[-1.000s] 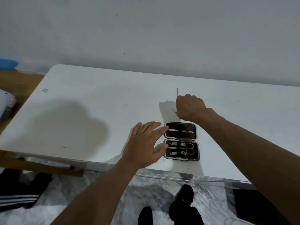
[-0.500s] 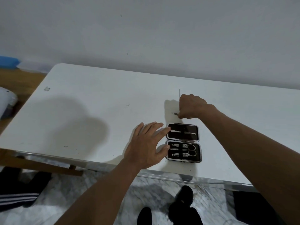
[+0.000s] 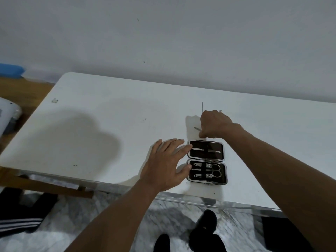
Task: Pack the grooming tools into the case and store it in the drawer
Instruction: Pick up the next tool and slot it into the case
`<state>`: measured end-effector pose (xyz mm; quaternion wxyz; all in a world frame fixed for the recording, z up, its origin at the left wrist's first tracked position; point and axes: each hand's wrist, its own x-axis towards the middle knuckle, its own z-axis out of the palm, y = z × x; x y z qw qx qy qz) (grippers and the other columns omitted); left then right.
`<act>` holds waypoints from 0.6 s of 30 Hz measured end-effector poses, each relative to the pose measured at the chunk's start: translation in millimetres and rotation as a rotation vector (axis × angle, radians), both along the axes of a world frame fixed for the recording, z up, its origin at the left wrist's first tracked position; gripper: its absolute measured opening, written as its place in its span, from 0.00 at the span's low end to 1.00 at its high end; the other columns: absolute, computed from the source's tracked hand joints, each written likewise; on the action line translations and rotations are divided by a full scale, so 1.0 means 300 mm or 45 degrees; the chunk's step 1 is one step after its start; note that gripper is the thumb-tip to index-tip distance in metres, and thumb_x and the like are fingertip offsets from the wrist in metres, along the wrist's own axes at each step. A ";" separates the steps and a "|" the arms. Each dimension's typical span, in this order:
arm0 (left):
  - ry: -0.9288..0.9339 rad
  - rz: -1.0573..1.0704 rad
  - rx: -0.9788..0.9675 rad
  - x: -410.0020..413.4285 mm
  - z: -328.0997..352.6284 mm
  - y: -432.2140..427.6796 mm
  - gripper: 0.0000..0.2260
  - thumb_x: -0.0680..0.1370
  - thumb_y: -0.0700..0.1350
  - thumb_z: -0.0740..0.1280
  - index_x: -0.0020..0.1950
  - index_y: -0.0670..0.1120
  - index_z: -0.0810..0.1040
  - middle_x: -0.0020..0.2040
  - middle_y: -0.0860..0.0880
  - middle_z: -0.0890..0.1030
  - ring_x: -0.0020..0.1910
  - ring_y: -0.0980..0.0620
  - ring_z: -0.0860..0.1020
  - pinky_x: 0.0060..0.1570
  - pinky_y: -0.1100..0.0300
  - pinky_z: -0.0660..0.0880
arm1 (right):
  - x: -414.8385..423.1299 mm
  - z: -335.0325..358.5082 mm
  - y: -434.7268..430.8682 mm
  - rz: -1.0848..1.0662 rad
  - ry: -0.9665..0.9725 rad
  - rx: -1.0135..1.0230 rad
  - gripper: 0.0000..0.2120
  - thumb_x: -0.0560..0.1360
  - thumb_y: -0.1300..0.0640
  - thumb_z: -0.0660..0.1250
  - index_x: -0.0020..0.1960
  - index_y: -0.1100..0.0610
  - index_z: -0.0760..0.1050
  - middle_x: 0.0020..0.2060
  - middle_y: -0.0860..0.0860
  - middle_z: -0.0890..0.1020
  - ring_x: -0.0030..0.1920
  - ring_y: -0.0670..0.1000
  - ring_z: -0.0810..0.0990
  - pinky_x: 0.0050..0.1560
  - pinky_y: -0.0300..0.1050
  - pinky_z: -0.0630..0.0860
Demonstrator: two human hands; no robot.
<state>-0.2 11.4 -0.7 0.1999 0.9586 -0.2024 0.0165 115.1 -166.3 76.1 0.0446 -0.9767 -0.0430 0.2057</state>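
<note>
A small black grooming case (image 3: 207, 162) with a silver rim lies open near the front edge of the white table (image 3: 101, 135). Its lower half holds scissors, clippers and small metal tools under straps. Its upper half holds one long thin tool. My left hand (image 3: 168, 165) lies flat with fingers spread, touching the case's left side. Just behind the case, my right hand (image 3: 214, 124) is closed on a thin metal tool (image 3: 197, 128) whose ends stick out on both sides of the fist. Another thin metal tool (image 3: 202, 106) lies on the table beyond that hand.
A grey wall rises right behind the table. To the left are a wooden surface (image 3: 20, 91), a blue object (image 3: 11, 70) and a white object (image 3: 7, 117). Below the table edge I see marble floor and dark shoes (image 3: 203, 233).
My right hand has closed more firmly on the thin tool and its near end now juts out left of the fist. My left hand has stayed against the case.
</note>
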 end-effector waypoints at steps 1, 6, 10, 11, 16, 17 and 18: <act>0.000 0.000 0.004 0.000 0.000 0.001 0.25 0.77 0.62 0.58 0.74 0.59 0.66 0.73 0.56 0.69 0.74 0.55 0.63 0.75 0.46 0.55 | -0.003 -0.004 0.001 0.000 0.001 0.000 0.12 0.63 0.60 0.73 0.35 0.57 0.68 0.31 0.52 0.73 0.38 0.58 0.76 0.38 0.43 0.71; 0.001 -0.009 0.014 0.000 0.003 0.000 0.25 0.77 0.62 0.57 0.74 0.59 0.65 0.73 0.56 0.69 0.74 0.55 0.62 0.75 0.46 0.55 | -0.011 -0.016 -0.020 -0.029 -0.038 0.053 0.11 0.64 0.61 0.70 0.46 0.60 0.77 0.41 0.57 0.81 0.42 0.60 0.79 0.40 0.45 0.74; -0.006 -0.011 0.012 -0.001 -0.001 -0.001 0.25 0.77 0.62 0.58 0.74 0.59 0.65 0.73 0.56 0.69 0.74 0.54 0.63 0.75 0.46 0.55 | -0.034 -0.022 -0.063 -0.112 -0.139 0.199 0.07 0.69 0.59 0.66 0.45 0.59 0.79 0.45 0.57 0.83 0.48 0.62 0.80 0.45 0.47 0.74; -0.010 -0.012 0.013 -0.001 -0.003 0.000 0.25 0.77 0.62 0.58 0.74 0.59 0.66 0.73 0.56 0.69 0.74 0.54 0.63 0.75 0.47 0.55 | -0.046 -0.015 -0.073 -0.139 -0.165 0.239 0.07 0.71 0.59 0.65 0.46 0.58 0.79 0.48 0.57 0.83 0.50 0.61 0.79 0.46 0.46 0.73; -0.044 -0.019 0.026 -0.001 -0.005 -0.001 0.25 0.77 0.62 0.58 0.74 0.58 0.66 0.73 0.55 0.69 0.73 0.54 0.64 0.74 0.47 0.56 | -0.132 0.032 -0.128 -0.158 -0.151 0.409 0.12 0.76 0.65 0.60 0.50 0.54 0.80 0.54 0.55 0.80 0.44 0.54 0.75 0.41 0.42 0.69; -0.050 -0.016 0.027 0.001 -0.006 0.001 0.25 0.77 0.62 0.58 0.74 0.58 0.66 0.73 0.55 0.70 0.73 0.53 0.64 0.74 0.47 0.57 | -0.150 0.038 -0.137 -0.155 -0.142 0.433 0.11 0.76 0.65 0.60 0.50 0.54 0.80 0.52 0.54 0.79 0.44 0.53 0.75 0.38 0.41 0.69; -0.054 -0.019 0.030 0.000 -0.007 0.001 0.25 0.78 0.62 0.58 0.74 0.58 0.67 0.72 0.55 0.70 0.73 0.53 0.64 0.74 0.46 0.57 | -0.173 0.043 -0.149 -0.164 -0.139 0.453 0.10 0.77 0.64 0.61 0.50 0.55 0.80 0.51 0.53 0.78 0.45 0.53 0.76 0.37 0.40 0.69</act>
